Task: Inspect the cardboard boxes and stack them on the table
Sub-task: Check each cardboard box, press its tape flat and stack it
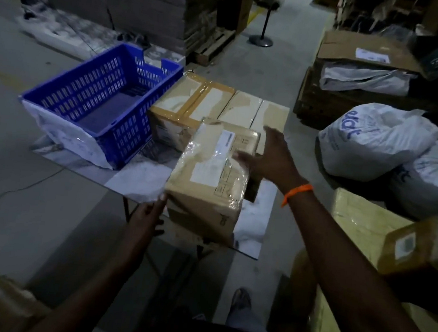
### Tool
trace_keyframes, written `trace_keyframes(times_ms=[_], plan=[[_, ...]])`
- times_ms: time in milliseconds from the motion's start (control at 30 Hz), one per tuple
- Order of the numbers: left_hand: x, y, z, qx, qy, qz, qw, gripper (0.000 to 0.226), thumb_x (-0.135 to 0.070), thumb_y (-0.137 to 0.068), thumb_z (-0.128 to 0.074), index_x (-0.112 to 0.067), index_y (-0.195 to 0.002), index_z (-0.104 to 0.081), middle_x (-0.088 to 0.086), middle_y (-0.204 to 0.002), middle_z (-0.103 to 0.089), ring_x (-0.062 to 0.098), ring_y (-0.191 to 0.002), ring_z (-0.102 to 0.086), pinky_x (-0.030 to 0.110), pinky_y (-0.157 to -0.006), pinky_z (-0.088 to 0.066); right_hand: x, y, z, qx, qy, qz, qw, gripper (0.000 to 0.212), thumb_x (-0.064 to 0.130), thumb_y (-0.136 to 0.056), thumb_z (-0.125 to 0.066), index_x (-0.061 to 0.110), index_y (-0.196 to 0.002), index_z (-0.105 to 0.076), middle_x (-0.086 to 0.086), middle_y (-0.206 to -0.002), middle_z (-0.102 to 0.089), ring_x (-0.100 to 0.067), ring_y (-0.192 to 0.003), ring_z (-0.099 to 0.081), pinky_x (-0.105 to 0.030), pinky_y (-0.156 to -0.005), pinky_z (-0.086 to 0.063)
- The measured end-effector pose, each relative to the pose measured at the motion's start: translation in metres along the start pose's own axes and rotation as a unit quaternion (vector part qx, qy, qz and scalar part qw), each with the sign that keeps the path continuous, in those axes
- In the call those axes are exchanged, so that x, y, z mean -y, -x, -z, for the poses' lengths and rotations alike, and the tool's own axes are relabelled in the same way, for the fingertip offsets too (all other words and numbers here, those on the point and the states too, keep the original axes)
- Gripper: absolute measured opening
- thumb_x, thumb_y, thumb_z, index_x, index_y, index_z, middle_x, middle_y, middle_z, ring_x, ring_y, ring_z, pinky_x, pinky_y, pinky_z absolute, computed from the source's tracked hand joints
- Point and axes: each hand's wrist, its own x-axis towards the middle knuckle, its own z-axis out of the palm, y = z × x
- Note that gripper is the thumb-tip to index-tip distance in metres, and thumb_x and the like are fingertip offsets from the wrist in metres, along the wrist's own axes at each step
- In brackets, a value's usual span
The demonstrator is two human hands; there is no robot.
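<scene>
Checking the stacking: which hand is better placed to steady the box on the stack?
Right, probably. The right hand lies on the near box's top right side; the left hand only touches its lower left corner.

crate: blue, slotted lattice walls | front box: tan, white labels, glossy clear tape | rear box: tan, brown tape | wristband: orange | sacks: white, blue lettering | desk: white-grey mottled

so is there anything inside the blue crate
No, the blue crate on the table shows only its bare floor, with the cardboard boxes sitting beside it.
</scene>
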Motion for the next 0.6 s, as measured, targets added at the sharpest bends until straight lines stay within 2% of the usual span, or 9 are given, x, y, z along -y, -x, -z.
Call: trace_keyframes(times_ms=[33,100,233,267,300,333,400,500,600], plan=[[0.0,0.004,-0.006,0.012,0.003,0.026,1.0,0.057,-0.078,-0.083,-0.057,-0.027,-0.107,-0.063,0.004,-0.116,-0.066,0.024,-0.099,-0.068,0.039,-0.08,-0.057,0.002,-0.01,0.001,0.025,0.0,0.015,1.0,0.111,0.062,-0.077,-0.082,0.008,-0.159,-0.03,-0.018,-0.161,-0.036,-0.032,-0.149,-0.034,-0.038,-0.118,-0.031],[-0.008,0.009,-0.017,0.048,0.008,0.048,0.998,0.045,-0.062,-0.093,-0.055,-0.022,-0.111,-0.063,0.004,-0.114,-0.068,0.025,-0.094,-0.072,0.035,-0.075,-0.06,0.003,-0.022,-0.002,0.053,0.022,0.046,0.997,0.118,0.074,-0.075,-0.077,0.01,-0.162,-0.027,-0.018,-0.161,-0.036,-0.033,-0.149,-0.035,-0.036,-0.117,-0.031],[-0.011,0.003,-0.018,0.016,0.064,0.007,0.998,0.058,-0.059,-0.094,-0.056,-0.013,-0.129,-0.057,0.009,-0.12,-0.07,0.024,-0.097,-0.075,0.039,-0.082,-0.062,-0.005,-0.016,-0.006,0.043,0.053,0.001,0.998,0.115,0.084,-0.068,-0.073,0.015,-0.154,-0.04,-0.023,-0.146,-0.041,-0.039,-0.139,-0.04,-0.042,-0.11,-0.039],[-0.013,0.001,-0.012,0.004,0.079,0.002,0.997,0.063,-0.062,-0.09,-0.056,-0.015,-0.132,-0.055,0.009,-0.123,-0.068,0.024,-0.1,-0.074,0.041,-0.086,-0.061,-0.008,-0.01,-0.005,0.038,0.077,-0.003,0.996,0.109,0.092,-0.064,-0.067,0.015,-0.14,-0.052,-0.021,-0.132,-0.052,-0.038,-0.129,-0.048,-0.042,-0.099,-0.044],[-0.013,-0.003,-0.005,-0.003,0.086,-0.002,0.996,0.069,-0.067,-0.086,-0.057,-0.017,-0.134,-0.054,0.008,-0.126,-0.066,0.024,-0.104,-0.073,0.042,-0.088,-0.06,-0.014,-0.003,-0.004,0.033,0.087,0.0,0.996,0.096,0.095,-0.064,-0.062,0.015,-0.116,-0.06,-0.015,-0.112,-0.061,-0.035,-0.113,-0.056,-0.039,-0.082,-0.046],[-0.014,-0.006,0.002,-0.003,0.082,-0.006,0.997,0.074,-0.071,-0.083,-0.056,-0.02,-0.136,-0.053,0.007,-0.129,-0.065,0.024,-0.107,-0.071,0.043,-0.091,-0.059,-0.018,0.005,-0.006,0.027,0.077,-0.001,0.997,0.081,0.093,-0.068,-0.061,0.017,-0.095,-0.059,-0.009,-0.092,-0.062,-0.029,-0.095,-0.06,-0.035,-0.069,-0.041],[-0.018,-0.012,0.014,0.015,0.059,-0.016,0.998,0.074,-0.075,-0.086,-0.053,-0.025,-0.139,-0.054,0.004,-0.133,-0.064,0.023,-0.113,-0.068,0.043,-0.092,-0.058,-0.027,0.02,-0.01,0.025,0.038,-0.003,0.999,0.07,0.087,-0.075,-0.061,0.017,-0.077,-0.058,-0.005,-0.073,-0.062,-0.021,-0.073,-0.064,-0.031,-0.056,-0.038],[-0.028,-0.019,0.025,0.032,0.022,-0.021,0.999,0.072,-0.074,-0.087,-0.053,-0.026,-0.141,-0.055,0.002,-0.133,-0.064,0.021,-0.115,-0.066,0.035,-0.084,-0.058,-0.032,0.035,-0.017,0.053,-0.002,-0.023,0.998,0.075,0.09,-0.076,-0.057,0.017,-0.092,-0.071,-0.005,-0.08,-0.072,-0.014,-0.071,-0.067,-0.029,-0.061,-0.046],[-0.041,-0.022,0.025,0.058,0.015,-0.03,0.998,0.067,-0.067,-0.09,-0.058,-0.024,-0.142,-0.056,0.0,-0.13,-0.066,0.02,-0.116,-0.065,0.032,-0.081,-0.056,-0.024,0.04,-0.02,0.084,-0.091,-0.037,0.992,0.074,0.084,-0.083,-0.056,0.021,-0.118,-0.069,-0.002,-0.103,-0.074,-0.015,-0.09,-0.069,-0.036,-0.084,-0.055]])
